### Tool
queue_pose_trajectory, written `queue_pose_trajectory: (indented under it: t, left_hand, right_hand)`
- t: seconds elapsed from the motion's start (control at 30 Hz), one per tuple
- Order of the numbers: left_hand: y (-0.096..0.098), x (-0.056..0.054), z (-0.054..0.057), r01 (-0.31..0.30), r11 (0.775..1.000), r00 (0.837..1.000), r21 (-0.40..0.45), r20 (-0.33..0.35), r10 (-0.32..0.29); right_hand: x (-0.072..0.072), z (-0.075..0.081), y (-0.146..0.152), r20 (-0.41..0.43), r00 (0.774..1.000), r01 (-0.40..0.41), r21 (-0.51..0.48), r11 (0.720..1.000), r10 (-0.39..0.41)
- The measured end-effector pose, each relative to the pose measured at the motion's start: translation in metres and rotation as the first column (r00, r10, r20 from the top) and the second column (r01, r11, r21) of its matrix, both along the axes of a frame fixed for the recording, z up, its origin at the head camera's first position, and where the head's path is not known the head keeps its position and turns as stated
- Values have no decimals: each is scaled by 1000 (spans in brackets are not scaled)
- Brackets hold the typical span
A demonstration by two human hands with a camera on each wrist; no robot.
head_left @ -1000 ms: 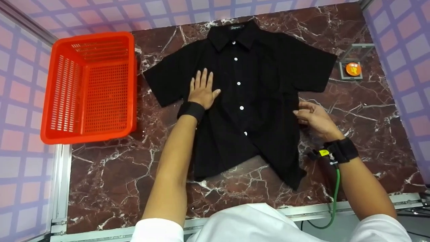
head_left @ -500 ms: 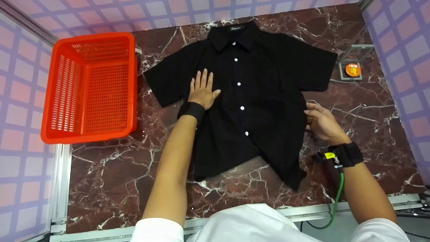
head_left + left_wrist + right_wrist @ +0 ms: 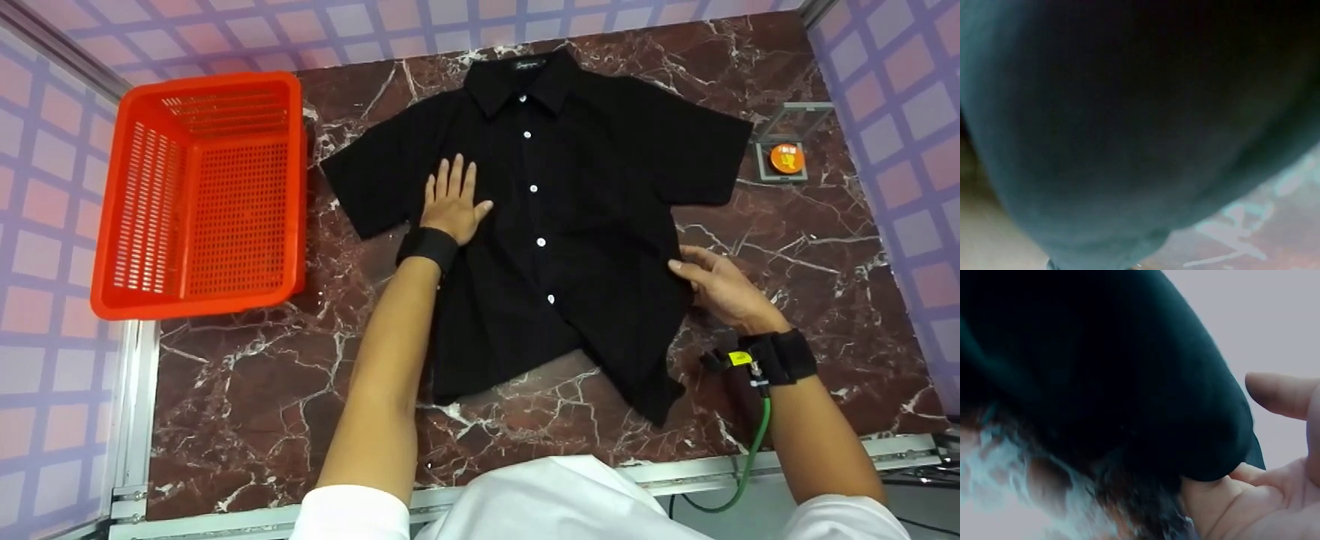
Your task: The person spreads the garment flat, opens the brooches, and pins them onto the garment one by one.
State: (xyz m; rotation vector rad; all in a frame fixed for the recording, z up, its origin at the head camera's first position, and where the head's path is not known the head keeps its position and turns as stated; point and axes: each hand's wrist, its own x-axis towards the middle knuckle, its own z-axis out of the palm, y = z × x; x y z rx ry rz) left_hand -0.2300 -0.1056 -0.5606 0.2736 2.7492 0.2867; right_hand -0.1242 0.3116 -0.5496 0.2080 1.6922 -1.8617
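Observation:
A black short-sleeved shirt (image 3: 585, 210) with white buttons lies front up, collar away from me, its lower hem uneven. My left hand (image 3: 452, 202) rests flat on the shirt's left chest, fingers spread. Beside the shirt's right side edge is my right hand (image 3: 724, 285), its fingers reaching under the cloth. In the right wrist view, the thumb (image 3: 1280, 394) stands apart from the fabric, while the other fingers (image 3: 1213, 500) are partly hidden below the shirt edge (image 3: 1207, 422). Dark, blurred cloth (image 3: 1129, 124) fills most of the left wrist view.
An orange-red plastic basket (image 3: 289, 225) stands at the left on the marbled table (image 3: 247, 420). At the right, a small grey case (image 3: 795, 178) with a raised clear lid holds a round orange item (image 3: 787, 159). Checked panels (image 3: 52, 247) enclose the table. A green cable (image 3: 756, 450) hangs from the right wristband.
My right hand has moved outward to the right, then slightly toward me along the shirt's side edge. That side of the shirt has spread outward. The left hand has stayed in place.

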Motion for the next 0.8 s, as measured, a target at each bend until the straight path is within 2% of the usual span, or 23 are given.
queue_pose_trajectory:
  t: [0.07,0.13,0.2,0.27,0.4,0.5,0.67,0.8]
  left_hand:
    - [0,0,1,1,1000,1000,-4,7,-1]
    - [0,0,1,1,1000,1000,-5,11,-1]
    - [0,0,1,2,1000,1000,-2,9,-2]
    - [0,0,1,2,1000,1000,-1,4,-2]
    - [0,1,1,-1,1000,1000,2,-2,1]
    - [0,1,1,-2,1000,1000,8,-4,2]
    - [0,0,1,2,1000,1000,9,-2,-2]
    - [0,1,1,4,1000,1000,6,3,-4]
  right_hand:
    - [2,3,4,-3,998,-69,129,989,70]
    - [3,5,7,-4,990,-138,241,961,143]
    - [5,8,10,-1,980,-187,312,931,198]
    - [7,9,12,-5,971,-220,357,908,237]
    - [11,8,14,-44,962,-232,396,888,271]
    - [15,7,17,-83,958,-224,383,896,275]
    - [25,4,23,-172,952,-212,230,950,254]
    - [33,1,25,-208,946,-218,163,962,249]
